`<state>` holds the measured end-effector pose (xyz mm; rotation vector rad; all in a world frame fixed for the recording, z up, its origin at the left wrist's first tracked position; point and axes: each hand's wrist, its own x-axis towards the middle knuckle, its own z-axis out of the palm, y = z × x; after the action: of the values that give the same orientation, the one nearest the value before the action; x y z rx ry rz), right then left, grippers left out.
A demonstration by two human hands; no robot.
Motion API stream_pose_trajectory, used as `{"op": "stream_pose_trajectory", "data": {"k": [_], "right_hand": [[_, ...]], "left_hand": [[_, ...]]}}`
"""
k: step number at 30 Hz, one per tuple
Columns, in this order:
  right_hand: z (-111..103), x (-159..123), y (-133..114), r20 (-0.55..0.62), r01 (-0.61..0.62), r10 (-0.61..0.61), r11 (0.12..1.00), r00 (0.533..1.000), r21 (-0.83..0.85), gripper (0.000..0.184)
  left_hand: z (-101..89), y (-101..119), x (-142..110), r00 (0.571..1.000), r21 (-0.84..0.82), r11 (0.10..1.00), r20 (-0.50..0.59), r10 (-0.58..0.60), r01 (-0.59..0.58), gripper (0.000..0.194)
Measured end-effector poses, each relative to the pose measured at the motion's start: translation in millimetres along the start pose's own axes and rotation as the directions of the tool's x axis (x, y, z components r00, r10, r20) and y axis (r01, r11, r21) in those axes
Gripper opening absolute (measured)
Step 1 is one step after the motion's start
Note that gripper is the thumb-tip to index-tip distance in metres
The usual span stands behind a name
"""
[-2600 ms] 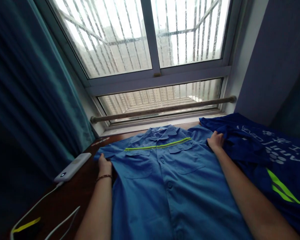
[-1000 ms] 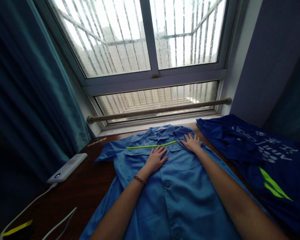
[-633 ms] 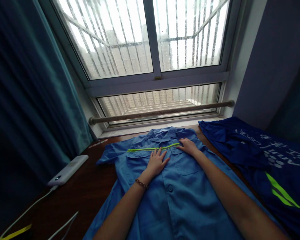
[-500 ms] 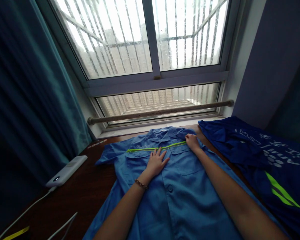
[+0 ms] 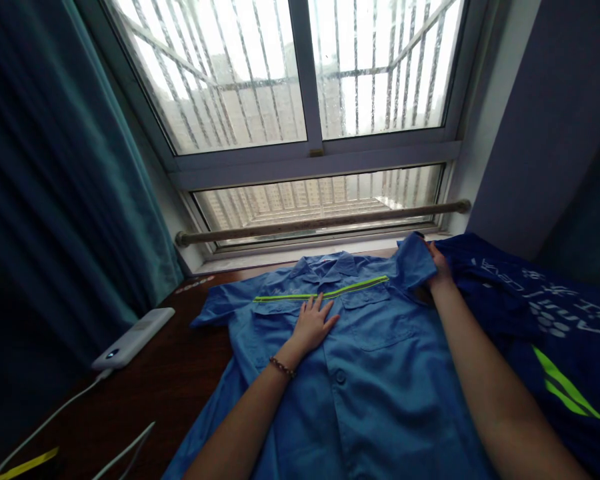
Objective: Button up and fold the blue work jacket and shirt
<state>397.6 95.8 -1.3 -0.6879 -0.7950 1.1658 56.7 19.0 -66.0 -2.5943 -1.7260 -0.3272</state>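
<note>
A light-blue short-sleeved work shirt (image 5: 380, 383) lies front up on the dark wooden surface, its collar toward the window. A yellow-green reflective stripe (image 5: 350, 288) crosses its chest above two flap pockets. My left hand (image 5: 313, 325) rests flat on the shirt's chest, fingers spread, just below the stripe. Out at the right, my right hand (image 5: 439, 267) is closed on the end of the shirt's sleeve (image 5: 416, 262), which is lifted and pulled outward. The thumb side shows; the other fingers are partly hidden behind the cloth.
A darker blue garment (image 5: 510, 320) with white printing lies at the right. On the left, a white power bank (image 5: 135, 338) with a white cable (image 5: 45, 423) sits on the wooden surface (image 5: 190, 373). Behind are a curtain (image 5: 70, 167), a rail (image 5: 325, 225) and a barred window.
My right hand has moved right from the shirt's chest near the stripe's end, drawing the sleeve out and up. My left hand has stayed in place.
</note>
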Motion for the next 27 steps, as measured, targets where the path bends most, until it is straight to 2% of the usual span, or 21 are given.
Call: {"op": "stream_pose_trajectory", "data": {"k": [2,3,4,5,7,8,9,12,15,18,21,23,24,25,26,27], "right_hand": [[18,0,1,0.179,-0.042,0.057,0.995,0.982,-0.087,0.039],[27,0,2,0.279,-0.039,0.092,0.981,0.956,-0.190,0.040],[35,1,5,0.358,0.003,0.134,0.934,0.924,-0.357,0.043],[41,2,10,0.402,0.075,0.188,0.828,0.896,-0.555,0.045],[48,4,27,0.382,0.221,0.271,0.479,0.883,-0.850,0.049],[49,4,37,0.338,0.247,0.271,0.321,0.901,-0.915,0.049],[49,3,49,0.301,0.252,0.260,0.207,0.917,-0.945,0.048],[43,-3,85,0.270,0.265,0.224,0.051,0.937,-0.963,0.045],[37,-7,106,0.238,0.263,0.210,-0.100,0.948,-0.959,0.055],[32,0,108,0.214,0.258,0.217,-0.204,0.953,-0.944,0.064],[30,7,101,0.233,0.287,0.224,-0.254,0.946,-0.923,0.066],[31,7,99,0.305,0.357,0.218,-0.266,0.927,-0.895,0.064],[33,5,99,0.370,0.418,0.214,-0.265,0.904,-0.869,0.063],[34,2,100,0.441,0.485,0.213,-0.258,0.872,-0.835,0.062],[37,-1,102,0.505,0.548,0.221,-0.244,0.835,-0.800,0.061],[39,-4,104,0.550,0.595,0.235,-0.224,0.802,-0.772,0.061]], "left_hand": [[-0.1,0,0,1.000,-0.001,1.000,0.003,-0.003,0.003,0.057],[-0.1,0,0,1.000,-0.002,1.000,0.002,-0.002,0.002,0.057],[-0.1,0,0,1.000,-0.004,1.000,-0.002,0.001,-0.001,0.057],[-0.2,0,0,1.000,-0.006,1.000,-0.006,0.004,-0.004,0.057],[-0.4,1,0,1.000,-0.010,1.000,-0.006,0.007,-0.007,0.057],[-0.5,1,0,1.000,-0.011,1.000,-0.003,0.006,-0.006,0.057],[-0.6,1,0,1.000,-0.011,1.000,0.000,0.005,-0.005,0.057],[-1.3,2,1,1.000,-0.012,1.000,0.005,-0.004,0.004,0.056],[-2.3,2,0,1.000,-0.010,1.000,0.008,-0.004,0.004,0.054],[-2.4,2,-3,1.000,-0.012,1.000,0.011,0.008,-0.008,0.053],[-1.0,1,-4,1.000,-0.076,0.997,-0.002,0.016,-0.016,0.052],[-1.5,-1,-1,1.000,-0.209,0.978,-0.012,0.014,-0.016,0.051],[-3.2,-4,2,1.000,-0.326,0.945,-0.010,0.002,-0.005,0.050],[-6.2,-9,7,0.999,-0.488,0.872,-0.014,-0.048,0.035,0.048],[-10.7,-16,11,0.991,-0.655,0.750,-0.016,-0.137,0.093,0.044],[-16.7,-26,16,0.967,-0.795,0.588,-0.010,-0.255,0.147,0.040]]}}
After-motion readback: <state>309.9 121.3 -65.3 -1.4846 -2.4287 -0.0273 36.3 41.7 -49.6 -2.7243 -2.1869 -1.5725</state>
